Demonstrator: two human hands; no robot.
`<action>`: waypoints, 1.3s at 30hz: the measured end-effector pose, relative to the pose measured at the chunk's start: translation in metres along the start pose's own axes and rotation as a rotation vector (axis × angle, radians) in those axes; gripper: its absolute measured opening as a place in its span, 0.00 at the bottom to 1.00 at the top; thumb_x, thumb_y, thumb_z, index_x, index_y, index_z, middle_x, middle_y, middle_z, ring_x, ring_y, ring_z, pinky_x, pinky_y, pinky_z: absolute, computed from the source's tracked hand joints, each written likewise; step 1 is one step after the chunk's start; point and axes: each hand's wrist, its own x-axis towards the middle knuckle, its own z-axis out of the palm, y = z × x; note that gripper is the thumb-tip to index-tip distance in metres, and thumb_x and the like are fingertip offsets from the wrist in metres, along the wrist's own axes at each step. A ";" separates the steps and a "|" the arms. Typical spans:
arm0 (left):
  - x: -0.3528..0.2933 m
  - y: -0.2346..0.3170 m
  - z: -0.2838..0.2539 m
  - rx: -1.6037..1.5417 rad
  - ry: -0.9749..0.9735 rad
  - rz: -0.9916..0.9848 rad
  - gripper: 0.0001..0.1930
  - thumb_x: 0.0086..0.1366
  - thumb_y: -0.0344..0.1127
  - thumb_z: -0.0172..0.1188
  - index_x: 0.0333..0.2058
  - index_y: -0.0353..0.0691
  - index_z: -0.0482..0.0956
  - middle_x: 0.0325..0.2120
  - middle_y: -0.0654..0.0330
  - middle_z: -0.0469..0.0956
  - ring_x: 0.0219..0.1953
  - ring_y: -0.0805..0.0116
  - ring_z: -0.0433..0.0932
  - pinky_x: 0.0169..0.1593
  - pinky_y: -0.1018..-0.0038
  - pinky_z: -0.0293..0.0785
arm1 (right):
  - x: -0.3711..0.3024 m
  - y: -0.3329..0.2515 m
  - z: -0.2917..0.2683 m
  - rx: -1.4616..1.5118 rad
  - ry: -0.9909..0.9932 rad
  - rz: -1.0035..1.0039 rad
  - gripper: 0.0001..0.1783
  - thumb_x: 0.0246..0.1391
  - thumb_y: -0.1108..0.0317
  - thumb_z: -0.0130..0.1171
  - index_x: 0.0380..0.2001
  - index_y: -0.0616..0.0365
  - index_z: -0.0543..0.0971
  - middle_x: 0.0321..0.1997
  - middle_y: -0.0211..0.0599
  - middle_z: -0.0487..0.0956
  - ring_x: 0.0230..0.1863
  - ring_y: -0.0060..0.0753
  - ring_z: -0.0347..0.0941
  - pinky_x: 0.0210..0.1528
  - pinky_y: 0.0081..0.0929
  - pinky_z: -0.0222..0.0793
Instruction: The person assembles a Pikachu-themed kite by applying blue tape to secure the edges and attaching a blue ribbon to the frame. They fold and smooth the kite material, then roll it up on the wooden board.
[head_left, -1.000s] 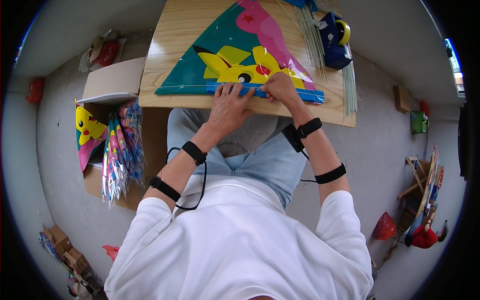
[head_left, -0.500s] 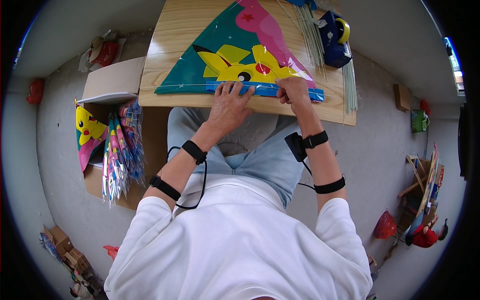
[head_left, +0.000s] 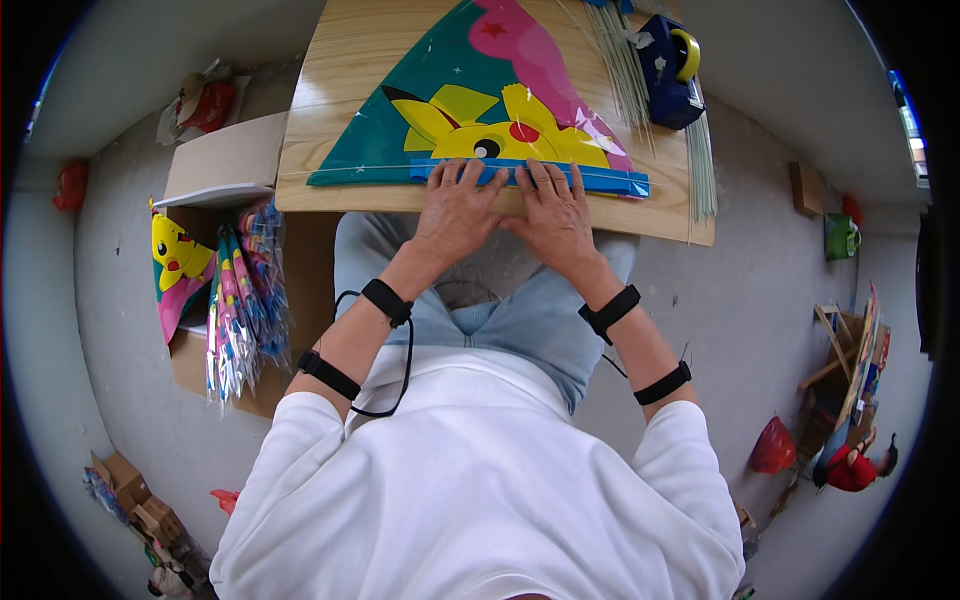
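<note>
On the wooden table lies a triangular plastic kite, green and pink with a yellow cartoon figure. A blue strip runs along its near edge, and a thin pale rod lies across there. My left hand rests on the strip's left half, fingers stretched out and apart. Beside it my right hand lies with its fingers extended over the middle of the strip. Both hands press from above without gripping anything. What lies under the fingertips is hidden.
A blue tape dispenser with yellow tape stands at the table's far right. Thin pale sticks lie beside it. At the left an open cardboard box holds bundled kites. A person in red is far right.
My right hand has come left along the strip, closer to my left hand. Its fingers have gone from a pinch to lying flat. My left hand stays in place.
</note>
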 end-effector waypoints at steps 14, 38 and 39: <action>0.002 -0.003 0.007 0.021 0.023 0.006 0.33 0.58 0.44 0.74 0.63 0.51 0.77 0.58 0.52 0.71 0.64 0.47 0.67 0.66 0.48 0.64 | 0.019 0.004 -0.003 0.019 -0.048 0.004 0.34 0.59 0.41 0.64 0.60 0.54 0.79 0.66 0.41 0.73 0.70 0.50 0.65 0.75 0.71 0.46; 0.011 -0.018 0.006 0.018 0.124 0.106 0.19 0.61 0.35 0.69 0.51 0.42 0.81 0.47 0.55 0.79 0.52 0.55 0.78 0.57 0.60 0.76 | 0.017 0.017 0.005 -0.010 0.104 0.011 0.23 0.51 0.57 0.72 0.49 0.54 0.83 0.49 0.35 0.79 0.58 0.43 0.74 0.74 0.62 0.55; 0.013 -0.021 0.008 0.011 0.139 0.103 0.16 0.61 0.33 0.68 0.48 0.41 0.82 0.45 0.55 0.80 0.50 0.56 0.79 0.55 0.62 0.78 | 0.018 0.017 0.005 -0.017 0.102 -0.001 0.23 0.51 0.57 0.72 0.48 0.55 0.83 0.48 0.35 0.79 0.57 0.42 0.75 0.75 0.61 0.54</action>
